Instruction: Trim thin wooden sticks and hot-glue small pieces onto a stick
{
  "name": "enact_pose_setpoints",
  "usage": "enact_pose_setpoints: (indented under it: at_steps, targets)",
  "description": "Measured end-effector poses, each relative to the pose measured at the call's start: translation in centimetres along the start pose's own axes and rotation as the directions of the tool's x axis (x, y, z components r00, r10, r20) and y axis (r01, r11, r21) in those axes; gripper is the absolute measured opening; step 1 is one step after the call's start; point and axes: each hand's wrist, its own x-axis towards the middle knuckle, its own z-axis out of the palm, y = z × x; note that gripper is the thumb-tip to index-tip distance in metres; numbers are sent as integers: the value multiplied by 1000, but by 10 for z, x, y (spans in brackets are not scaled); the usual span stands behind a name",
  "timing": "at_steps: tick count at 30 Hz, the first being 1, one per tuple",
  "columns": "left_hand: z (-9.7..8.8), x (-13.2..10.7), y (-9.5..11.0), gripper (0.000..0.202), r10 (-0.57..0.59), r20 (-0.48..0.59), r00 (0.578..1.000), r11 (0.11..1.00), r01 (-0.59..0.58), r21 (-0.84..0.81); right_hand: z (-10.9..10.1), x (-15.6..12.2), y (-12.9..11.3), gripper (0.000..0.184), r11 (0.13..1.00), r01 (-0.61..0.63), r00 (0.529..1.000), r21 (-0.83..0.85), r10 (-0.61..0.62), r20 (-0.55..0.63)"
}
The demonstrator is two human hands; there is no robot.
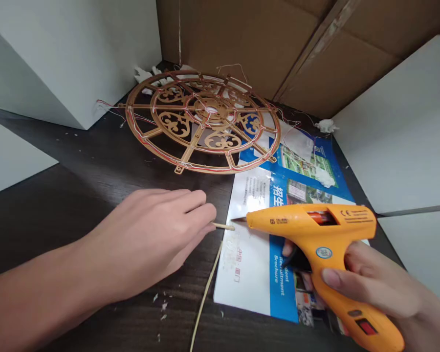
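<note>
My left hand (168, 232) is closed in a pinch on a thin pale stick (225, 226), whose short end juts out to the right over the brochure. An orange hot glue gun (308, 222) is gripped in my right hand (377, 281), fingers around the handle and a finger at the black trigger. Its metal nozzle points left and sits just above the stick's tip; whether they touch I cannot tell. Below them, a pale thin cord (205, 296) runs down the dark table from the brochure's left edge.
Behind my hands lies a round wooden lattice frame (190, 154) with red and white wires. A blue-and-white brochure (249, 288) covers the table's right part. White fluffy scraps (326, 126) lie about. Cardboard (234, 34) closes the back; white panels (396, 132) stand at both sides.
</note>
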Motion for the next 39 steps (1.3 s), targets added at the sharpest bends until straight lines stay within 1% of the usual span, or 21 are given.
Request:
enact_pose_setpoints:
  at_steps: [3,5,8,11,14,18,21,23,26,29,35,39]
  targets:
    - [1,1,2,22,-1,-10,1000,1000,0,-23,0,-1,3,63,999,-53,998,11,52,40]
    - [2,1,4,20,-12,-2,1000,999,12,-47,1,0,4,63,999,-36,997,30,34,63]
    - [4,3,5,16,-30,15,999,997,31,-64,2,3,5,59,998,14,999,62,-17,46]
    - [5,3,5,15,-33,20,999,997,34,-72,2,3,6,52,1000,1,998,8,-2,62]
    - [5,2,5,15,-39,18,999,997,40,-72,0,1,8,55,997,-21,997,-75,27,73]
    - [5,0,5,15,-40,23,999,997,42,-71,-3,-1,6,59,989,-73,993,-128,84,81]
    - [5,0,5,15,-37,16,999,997,38,-70,-4,-2,4,59,985,-75,994,-158,87,68]
    - [5,1,5,15,-40,13,999,997,41,-65,-3,-2,4,59,988,-54,996,-142,63,60]
    - [5,2,5,15,-32,14,999,997,33,-72,0,-2,9,57,998,-31,998,-56,34,49]
    - [5,2,5,16,-26,13,1000,996,27,-81,1,-1,12,58,999,-45,999,-30,45,17]
    - [5,-1,4,16,-37,8,999,996,37,-87,-1,2,-2,70,984,-106,983,-147,125,133]
    - [5,-2,4,13,-48,7,999,995,48,-86,-1,1,-6,67,980,-86,988,-181,107,111]
